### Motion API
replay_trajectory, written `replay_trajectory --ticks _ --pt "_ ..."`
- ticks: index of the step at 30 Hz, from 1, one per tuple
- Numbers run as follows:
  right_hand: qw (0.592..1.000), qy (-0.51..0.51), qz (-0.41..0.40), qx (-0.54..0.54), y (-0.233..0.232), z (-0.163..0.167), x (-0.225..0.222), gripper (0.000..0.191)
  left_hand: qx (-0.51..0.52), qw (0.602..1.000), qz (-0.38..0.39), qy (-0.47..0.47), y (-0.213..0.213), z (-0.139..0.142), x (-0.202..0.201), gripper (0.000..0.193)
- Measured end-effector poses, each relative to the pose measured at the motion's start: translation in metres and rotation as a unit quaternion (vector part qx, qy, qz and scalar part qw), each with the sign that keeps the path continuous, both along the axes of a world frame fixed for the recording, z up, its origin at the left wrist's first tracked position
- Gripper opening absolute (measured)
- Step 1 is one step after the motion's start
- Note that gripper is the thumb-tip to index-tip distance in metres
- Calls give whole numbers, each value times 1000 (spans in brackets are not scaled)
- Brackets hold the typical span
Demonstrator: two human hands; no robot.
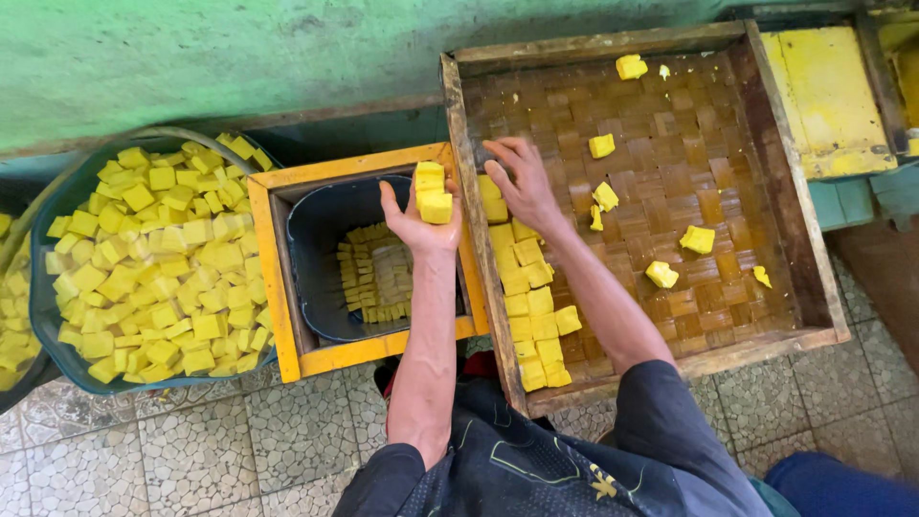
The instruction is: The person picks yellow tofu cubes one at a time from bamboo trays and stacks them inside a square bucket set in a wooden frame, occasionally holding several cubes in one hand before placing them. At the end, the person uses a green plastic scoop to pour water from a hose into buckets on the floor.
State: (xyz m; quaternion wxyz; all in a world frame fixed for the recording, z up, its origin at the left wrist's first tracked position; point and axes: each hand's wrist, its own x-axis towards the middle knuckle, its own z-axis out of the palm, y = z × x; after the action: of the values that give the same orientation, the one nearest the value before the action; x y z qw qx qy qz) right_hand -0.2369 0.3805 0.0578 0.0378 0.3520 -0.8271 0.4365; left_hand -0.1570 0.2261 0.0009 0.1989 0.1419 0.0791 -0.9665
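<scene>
My left hand (418, 218) is raised palm-up over the dark bucket (316, 258) and holds a small stack of yellow cubes (432, 192). My right hand (522, 185) reaches into the woven wooden tray (785, 201), fingers spread over the row of yellow cubes (531, 297) lined along the tray's left wall. The bucket sits inside a yellow wooden frame (278, 316) and holds cubes laid in neat rows (378, 273). Several loose cubes (698, 238) lie scattered across the tray's woven bottom.
A dark tub (43, 306) heaped with yellow cubes (158, 258) stands at left, with another partly seen at the far left edge. A green wall (191, 57) runs behind. A yellow-stained board (828, 96) lies right of the tray. The floor is pebble-patterned tile (239, 450).
</scene>
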Motion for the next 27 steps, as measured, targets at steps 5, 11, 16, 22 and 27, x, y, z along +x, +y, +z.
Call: replay_trajectory --ticks 5,11,16,22,27 --pt "985 34 34 164 26 -23 -11 29 3 1000 -12 2 -1 7 0 76" --pt "979 71 60 179 36 -11 9 30 6 999 -36 -15 3 9 0 75" --pt "970 42 67 230 29 17 39 38 -5 999 -28 -21 -2 10 1 72" --pt "998 19 59 -19 -15 68 80 40 -18 1000 -2 -11 -15 15 3 75" --pt "987 -74 -42 134 -81 89 106 61 -40 998 50 20 -44 15 12 83"
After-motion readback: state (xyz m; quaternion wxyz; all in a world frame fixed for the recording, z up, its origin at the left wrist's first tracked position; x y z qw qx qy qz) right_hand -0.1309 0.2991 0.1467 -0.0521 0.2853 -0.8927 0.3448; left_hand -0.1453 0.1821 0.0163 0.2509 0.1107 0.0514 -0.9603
